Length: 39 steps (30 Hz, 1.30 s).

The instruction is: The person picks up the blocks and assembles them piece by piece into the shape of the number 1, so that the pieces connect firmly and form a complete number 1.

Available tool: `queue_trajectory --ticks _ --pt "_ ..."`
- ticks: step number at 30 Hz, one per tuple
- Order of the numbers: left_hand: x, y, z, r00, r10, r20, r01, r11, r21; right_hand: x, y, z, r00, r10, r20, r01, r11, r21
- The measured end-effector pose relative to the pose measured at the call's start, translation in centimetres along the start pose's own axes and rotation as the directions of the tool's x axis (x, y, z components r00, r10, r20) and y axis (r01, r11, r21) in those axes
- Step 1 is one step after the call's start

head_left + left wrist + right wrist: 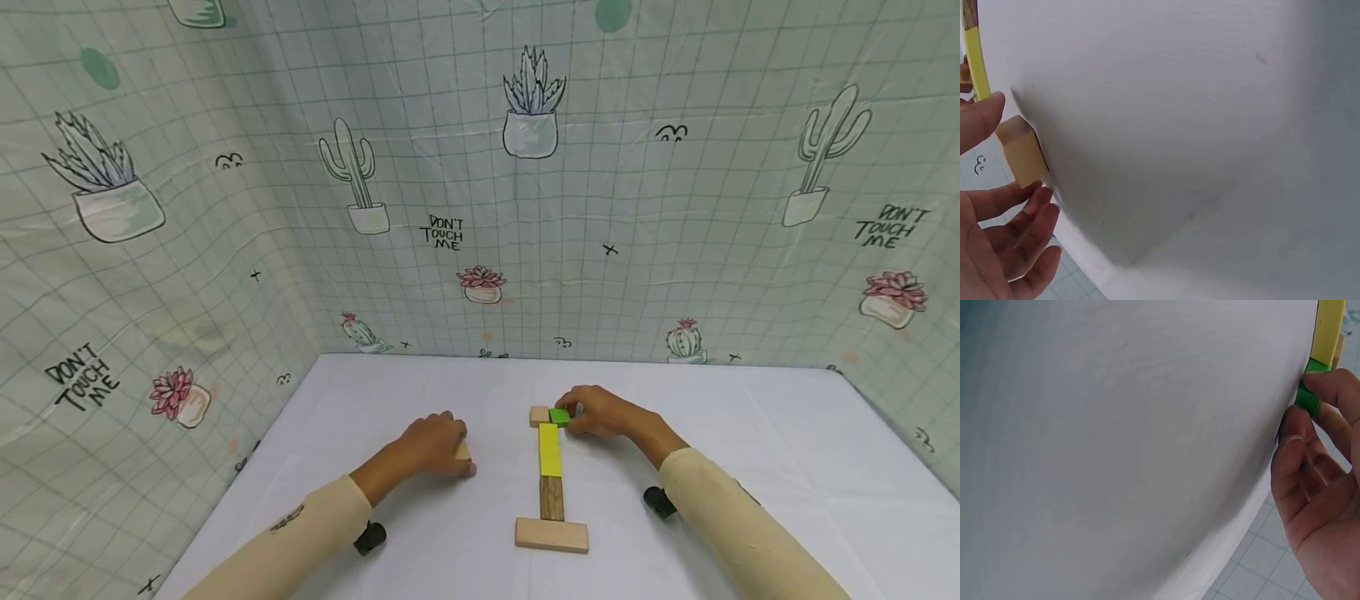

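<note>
Blocks lie in a line on the white table: a plain wooden block (551, 535) across the near end, a darker brown block (551, 498), a yellow block (550, 450), then a small light wooden block (539, 416) beside a green block (559, 417) at the far end. My right hand (603, 412) pinches the green block between thumb and forefinger, also seen in the right wrist view, with the other fingers curled below. Left of the line, my left hand (433, 445) holds another light wooden block (1024, 150) between thumb and forefinger, close to the tabletop.
A white cloth covers the table (480, 392). Behind and beside it hangs a grid-patterned curtain (420, 292) with printed cacti and potted plants. A black wrist device (370, 538) shows under the left sleeve, and another black device (660, 502) under the right.
</note>
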<state>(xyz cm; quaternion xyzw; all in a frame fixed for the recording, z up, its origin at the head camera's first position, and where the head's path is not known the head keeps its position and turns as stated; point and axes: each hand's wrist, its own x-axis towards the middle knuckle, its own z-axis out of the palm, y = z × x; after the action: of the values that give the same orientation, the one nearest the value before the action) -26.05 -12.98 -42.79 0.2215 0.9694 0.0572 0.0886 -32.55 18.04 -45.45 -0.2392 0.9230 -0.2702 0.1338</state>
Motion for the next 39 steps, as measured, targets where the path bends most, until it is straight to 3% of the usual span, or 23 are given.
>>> queue_trajectory --ticks 23,39 --pt "-1.4 -0.8 0.5 0.998 0.013 -0.062 -0.018 0.997 -0.075 0.0 -0.2 -0.2 1.0 -0.002 -0.007 0.002 1.0 0.003" --pt "-1.8 -0.9 0.6 0.998 -0.013 -0.055 0.007 0.994 -0.106 0.0 0.1 0.1 1.0 0.009 -0.01 -0.009 1.0 0.005"
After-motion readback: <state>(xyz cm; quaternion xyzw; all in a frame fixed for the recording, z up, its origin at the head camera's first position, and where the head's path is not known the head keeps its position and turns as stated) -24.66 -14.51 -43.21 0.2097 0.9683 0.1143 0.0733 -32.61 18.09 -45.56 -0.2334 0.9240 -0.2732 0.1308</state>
